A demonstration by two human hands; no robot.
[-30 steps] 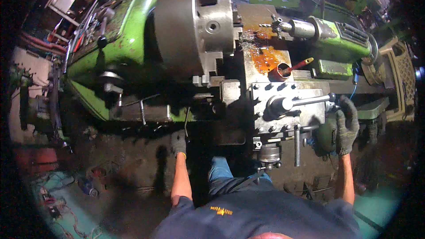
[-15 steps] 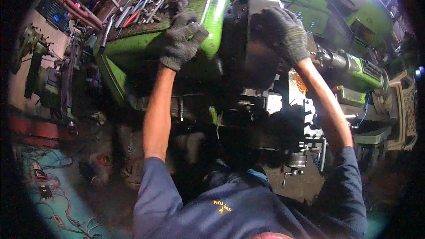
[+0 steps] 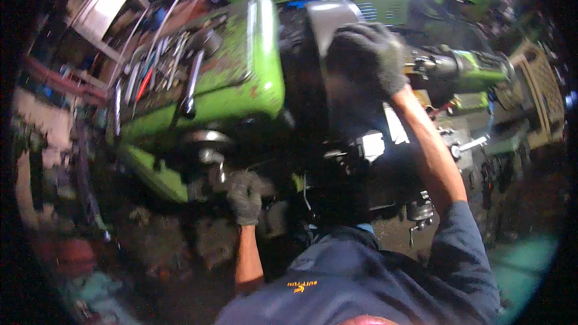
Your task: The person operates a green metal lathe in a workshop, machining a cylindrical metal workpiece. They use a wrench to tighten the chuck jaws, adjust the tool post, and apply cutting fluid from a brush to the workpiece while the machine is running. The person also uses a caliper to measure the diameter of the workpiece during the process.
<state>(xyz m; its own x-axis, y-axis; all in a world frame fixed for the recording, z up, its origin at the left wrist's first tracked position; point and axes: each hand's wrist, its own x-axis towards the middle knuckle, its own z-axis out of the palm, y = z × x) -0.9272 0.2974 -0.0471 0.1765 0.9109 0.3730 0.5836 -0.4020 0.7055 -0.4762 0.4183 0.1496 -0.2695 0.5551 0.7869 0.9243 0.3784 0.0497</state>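
My right hand, in a dark grey knit glove, is on the large grey curved part beside the lathe's green headstock. Its fingers bend over that surface, partly lost in shadow. Lower and nearer my body, my gloved left hand is beneath the headstock's front. Motion smears its fingers, so their grip is unclear. Just above it sits a round metal dial or knob with a short bright stem. A shiny lever with a dark knob stands out from the headstock's front edge.
Several spanners and hand tools, one red-handled, lie on the headstock. To the right are the green tailstock and a beige plastic chair. A crank handle projects near my right side.
My left hand has dropped from the headstock's upper front edge toward my body, uncovering the lever. My right hand remains on the grey curved part. The whole view has shifted and blurred.
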